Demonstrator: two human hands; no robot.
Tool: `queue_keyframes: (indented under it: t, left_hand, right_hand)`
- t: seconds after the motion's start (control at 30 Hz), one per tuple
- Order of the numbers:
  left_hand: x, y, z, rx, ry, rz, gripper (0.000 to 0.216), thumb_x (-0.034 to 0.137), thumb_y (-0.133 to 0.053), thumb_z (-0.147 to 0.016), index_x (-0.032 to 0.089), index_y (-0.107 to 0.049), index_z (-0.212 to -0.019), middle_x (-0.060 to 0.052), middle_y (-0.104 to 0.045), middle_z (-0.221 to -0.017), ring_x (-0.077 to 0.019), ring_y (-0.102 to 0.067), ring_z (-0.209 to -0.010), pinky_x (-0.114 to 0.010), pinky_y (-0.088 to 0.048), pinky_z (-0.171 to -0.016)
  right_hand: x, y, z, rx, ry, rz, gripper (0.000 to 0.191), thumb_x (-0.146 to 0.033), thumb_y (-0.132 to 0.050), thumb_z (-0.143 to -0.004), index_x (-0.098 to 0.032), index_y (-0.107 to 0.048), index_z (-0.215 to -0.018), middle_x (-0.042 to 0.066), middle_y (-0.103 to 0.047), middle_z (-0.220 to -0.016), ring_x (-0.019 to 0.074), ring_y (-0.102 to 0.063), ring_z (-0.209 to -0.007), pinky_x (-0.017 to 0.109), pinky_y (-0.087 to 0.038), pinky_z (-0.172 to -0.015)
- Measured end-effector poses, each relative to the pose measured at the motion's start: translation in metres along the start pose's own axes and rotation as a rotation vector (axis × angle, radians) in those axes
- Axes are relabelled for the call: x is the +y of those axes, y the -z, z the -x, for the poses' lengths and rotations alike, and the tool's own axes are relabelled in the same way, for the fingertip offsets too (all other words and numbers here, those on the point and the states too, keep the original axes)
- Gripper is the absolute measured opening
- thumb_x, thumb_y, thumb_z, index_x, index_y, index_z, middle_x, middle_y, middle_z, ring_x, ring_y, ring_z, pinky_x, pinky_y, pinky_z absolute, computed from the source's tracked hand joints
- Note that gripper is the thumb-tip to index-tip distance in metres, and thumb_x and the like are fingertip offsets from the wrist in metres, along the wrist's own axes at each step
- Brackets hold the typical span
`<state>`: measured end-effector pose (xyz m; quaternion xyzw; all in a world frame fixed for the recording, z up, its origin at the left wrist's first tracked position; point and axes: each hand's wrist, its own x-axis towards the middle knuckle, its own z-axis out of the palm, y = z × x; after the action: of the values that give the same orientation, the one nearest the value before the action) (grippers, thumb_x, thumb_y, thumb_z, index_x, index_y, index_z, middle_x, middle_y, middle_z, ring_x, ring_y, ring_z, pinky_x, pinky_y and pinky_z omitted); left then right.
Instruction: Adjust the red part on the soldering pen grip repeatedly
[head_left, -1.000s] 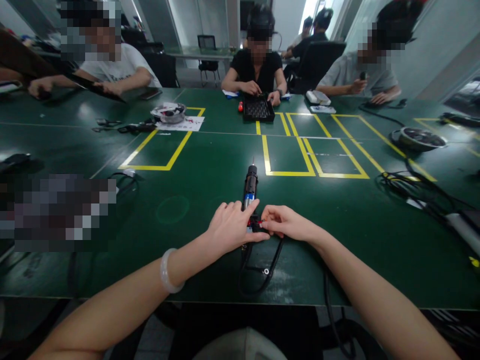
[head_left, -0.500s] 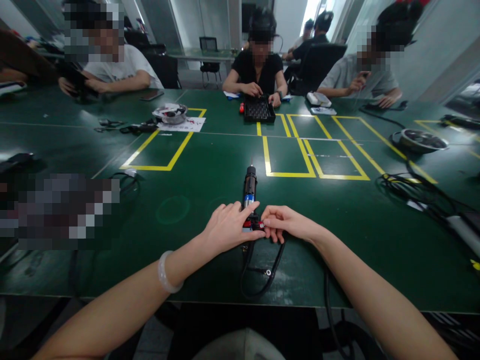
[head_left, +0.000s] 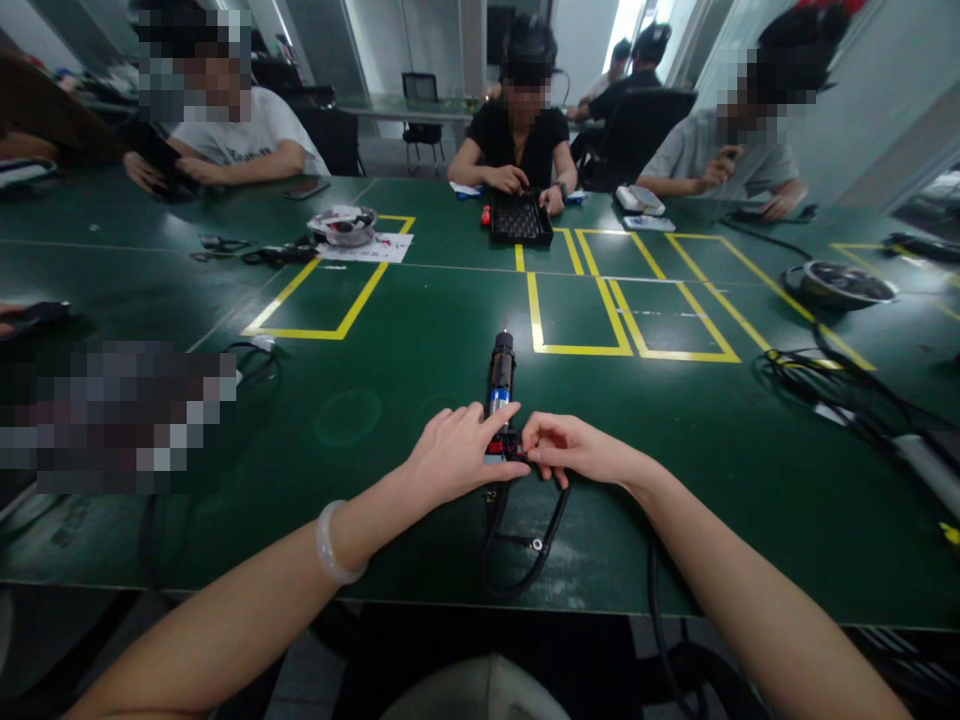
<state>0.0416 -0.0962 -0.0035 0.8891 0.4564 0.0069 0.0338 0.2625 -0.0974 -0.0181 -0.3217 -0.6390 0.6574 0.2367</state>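
- While three people sit along the far side of the green table (head_left: 420, 385), its glossy top runs the full width of the view, crossed by thin seams and marked with yellow tape outlines (head_left: 581, 350).
- Across it stand a see-through bowl (head_left: 343, 229) on a printed sheet (head_left: 399, 247), a black tray (head_left: 519, 240) before the middle person (head_left: 551, 130) and a round metal dish (head_left: 840, 285) at right; behind are dark chairs (head_left: 649, 130) and pale walls.
- The black tool (head_left: 501, 372) lies near the middle of the tabletop, thin tip pointing to the far side.
- The left hand (head_left: 454, 452) lies over its rear, thumb and forefinger apart; whether the other fingers grip it I cannot tell.
- The right hand (head_left: 574, 447) has thumb and forefinger pinched together on a small red part (head_left: 521, 455) at the tool's rear.
- Both forearms cross the near edge (head_left: 420, 602); a loop of black cable (head_left: 553, 533) reaches almost to it.
- Forward of the tip, green surface extends to the tape; tangled cables (head_left: 796, 375) bound the right, a blurred-out dark shape (head_left: 120, 415) the left.
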Motion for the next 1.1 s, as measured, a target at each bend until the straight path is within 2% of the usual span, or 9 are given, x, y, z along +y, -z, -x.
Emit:
queue_keyframes:
  t: [0.17,0.37,0.53,0.77,0.97,1.1]
  left_hand:
    - [-0.0002,-0.0007,0.0003,-0.008,0.009,-0.009,0.082,0.078,-0.042,-0.082,0.033,-0.034,-0.150,-0.008,-0.059,-0.108,-0.0270,-0.063,-0.093,-0.037,-0.046,-0.079]
    - [-0.0001,0.0002,0.0007,-0.014,0.008,-0.007,0.084,0.079,-0.042,-0.081,0.033,-0.033,-0.150,-0.009,-0.058,-0.108,-0.0275,-0.063,-0.094,-0.037,-0.047,-0.079]
    - [0.0000,0.0016,0.0008,-0.018,0.001,0.000,0.083,0.079,-0.041,-0.082,0.032,-0.034,-0.150,-0.009,-0.058,-0.108,-0.0280,-0.063,-0.093,-0.037,-0.047,-0.078]
    - [0.0001,0.0013,0.0006,-0.024,0.008,-0.008,0.083,0.078,-0.043,-0.081,0.032,-0.033,-0.150,-0.009,-0.058,-0.108,-0.0278,-0.063,-0.092,-0.037,-0.047,-0.077]
    - [-0.0004,-0.0005,0.0005,-0.006,0.002,-0.008,0.081,0.077,-0.044,-0.082,0.033,-0.034,-0.150,-0.008,-0.058,-0.106,-0.0273,-0.063,-0.091,-0.036,-0.047,-0.077]
    - [-0.0001,0.0000,0.0003,-0.017,0.004,-0.004,0.081,0.077,-0.043,-0.082,0.033,-0.033,-0.150,-0.008,-0.058,-0.105,-0.0271,-0.063,-0.090,-0.036,-0.047,-0.077]
  right_hand:
    - [0.0030,-0.0012,-0.0011,0.019,0.018,-0.057,0.029,-0.035,-0.069,-0.086,-0.018,-0.049,-0.099,-0.006,-0.053,-0.070,0.0068,-0.056,-0.053,0.014,-0.046,-0.040]
    - [0.0051,-0.0017,-0.0024,0.027,0.014,-0.022,0.028,-0.035,-0.068,-0.086,-0.016,-0.050,-0.095,-0.007,-0.053,-0.062,0.0061,-0.052,-0.049,0.014,-0.044,-0.039]
    - [0.0052,-0.0010,-0.0021,0.037,-0.025,-0.012,0.030,-0.036,-0.070,-0.084,-0.017,-0.049,-0.095,-0.005,-0.056,-0.065,0.0085,-0.058,-0.052,0.016,-0.048,-0.039]
    - [0.0043,0.0001,-0.0012,0.092,-0.002,0.137,0.026,-0.037,-0.068,-0.085,-0.016,-0.054,-0.091,-0.005,-0.053,-0.065,0.0079,-0.055,-0.053,0.014,-0.045,-0.038]
    - [0.0033,-0.0039,-0.0037,0.087,-0.006,0.052,0.030,-0.039,-0.070,-0.083,-0.017,-0.051,-0.092,-0.005,-0.054,-0.065,0.0082,-0.055,-0.053,0.016,-0.045,-0.040]
    - [0.0038,-0.0060,-0.0049,0.083,0.000,0.047,0.026,-0.033,-0.069,-0.083,-0.017,-0.050,-0.090,-0.005,-0.055,-0.065,0.0084,-0.056,-0.054,0.016,-0.046,-0.041]
